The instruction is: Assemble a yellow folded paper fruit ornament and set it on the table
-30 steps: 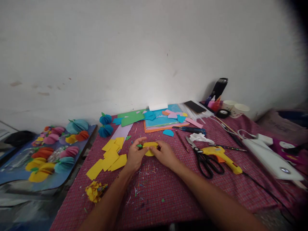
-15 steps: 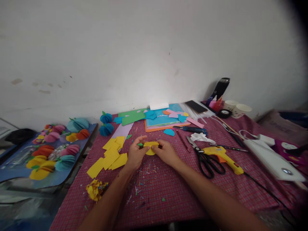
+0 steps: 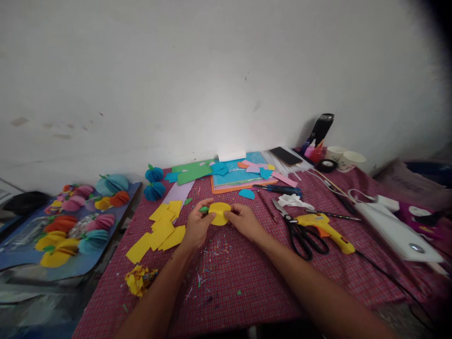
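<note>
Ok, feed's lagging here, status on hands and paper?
Both hands, left and right, pinching yellow paper disc. Held above tablecloth. Nothing obstructing.

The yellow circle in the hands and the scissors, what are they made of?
Yellow circle: probably matte craft paper, as it is thin, flat-coloured and folds. Scissors: shiny grey blades, likely metal; black handles look like plastic.

Soft, even light fills the scene, brightest on the white wall (image 3: 212, 70), with no hard glare. Faint shadows lie beneath the forearms on the red checked cloth (image 3: 247, 278). The wide lens bends the edges, and the top right corner falls into dark vignette. Near edges look smeared; small scraps lack detail.
</note>
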Tool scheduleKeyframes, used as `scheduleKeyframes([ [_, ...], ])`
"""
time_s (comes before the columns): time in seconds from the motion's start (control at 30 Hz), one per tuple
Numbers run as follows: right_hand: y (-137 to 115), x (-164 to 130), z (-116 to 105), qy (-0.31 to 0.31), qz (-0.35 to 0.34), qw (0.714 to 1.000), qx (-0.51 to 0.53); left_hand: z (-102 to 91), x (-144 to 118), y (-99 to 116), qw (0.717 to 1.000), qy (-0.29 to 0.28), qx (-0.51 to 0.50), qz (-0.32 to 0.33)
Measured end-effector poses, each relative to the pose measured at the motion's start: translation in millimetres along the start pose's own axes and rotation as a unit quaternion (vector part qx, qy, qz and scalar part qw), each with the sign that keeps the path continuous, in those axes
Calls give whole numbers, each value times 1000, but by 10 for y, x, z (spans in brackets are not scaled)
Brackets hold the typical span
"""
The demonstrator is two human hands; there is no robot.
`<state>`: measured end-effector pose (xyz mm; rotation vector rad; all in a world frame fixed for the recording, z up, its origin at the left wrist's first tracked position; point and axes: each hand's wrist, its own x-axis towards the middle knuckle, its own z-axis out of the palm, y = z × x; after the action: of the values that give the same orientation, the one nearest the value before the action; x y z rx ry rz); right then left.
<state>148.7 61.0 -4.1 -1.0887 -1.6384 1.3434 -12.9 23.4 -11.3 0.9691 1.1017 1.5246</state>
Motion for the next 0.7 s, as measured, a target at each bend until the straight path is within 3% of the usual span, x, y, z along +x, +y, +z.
scheduleKeyframes([
  [0.53, 56, 30, 10, 20, -20, 998, -58, -5, -8, -14, 1000, -4, -14, -2],
  [0.63, 47, 26, -8, 32, -66, 996, -60, 1, -2, 7, 1000, 1, -21, 0],
  [0.7, 33, 13, -31, 71, -115, 987, -85, 1, 5, 19, 1000, 8, -21, 4],
])
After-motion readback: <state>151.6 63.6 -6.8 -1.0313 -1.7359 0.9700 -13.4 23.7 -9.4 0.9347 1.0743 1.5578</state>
